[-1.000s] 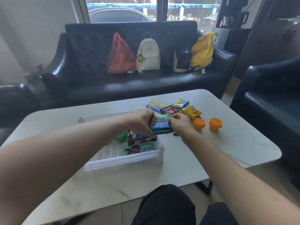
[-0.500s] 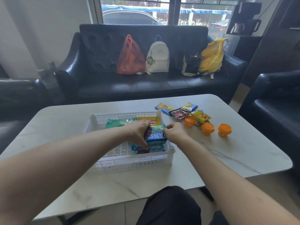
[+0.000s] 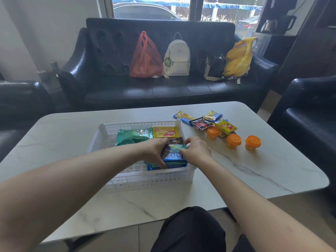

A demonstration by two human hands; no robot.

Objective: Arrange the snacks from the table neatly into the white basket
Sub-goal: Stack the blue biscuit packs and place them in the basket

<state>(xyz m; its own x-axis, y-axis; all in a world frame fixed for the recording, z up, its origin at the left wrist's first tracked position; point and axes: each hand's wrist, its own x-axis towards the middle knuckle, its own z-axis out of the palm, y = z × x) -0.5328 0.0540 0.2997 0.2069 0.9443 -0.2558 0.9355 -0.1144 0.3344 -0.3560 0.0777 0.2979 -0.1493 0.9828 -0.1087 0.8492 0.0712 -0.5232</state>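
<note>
The white basket point(image 3: 138, 178) stands on the marble table point(image 3: 254, 171), left of centre. Inside it lie a green bag point(image 3: 133, 136) and a yellow packet point(image 3: 166, 132) at the back, and a stack of blue packets at the front right. My left hand point(image 3: 157, 151) and my right hand point(image 3: 195, 150) both grip the top blue snack packet point(image 3: 175, 155) on that stack, one at each end. Right of the basket, small snack packets point(image 3: 201, 121) lie in a loose pile, with three orange-lidded cups point(image 3: 234, 140) beside them.
A black sofa point(image 3: 163, 91) behind the table carries a red bag, a white backpack, a black bag and a yellow bag. Black armchairs stand at the left and right point(image 3: 309, 113). My dark-trousered knees are below the table's near edge.
Both hands have carried the blue packet leftward from above the basket's right wall down onto the stack inside the basket. The camera has tilted, so the whole scene sits lower.
</note>
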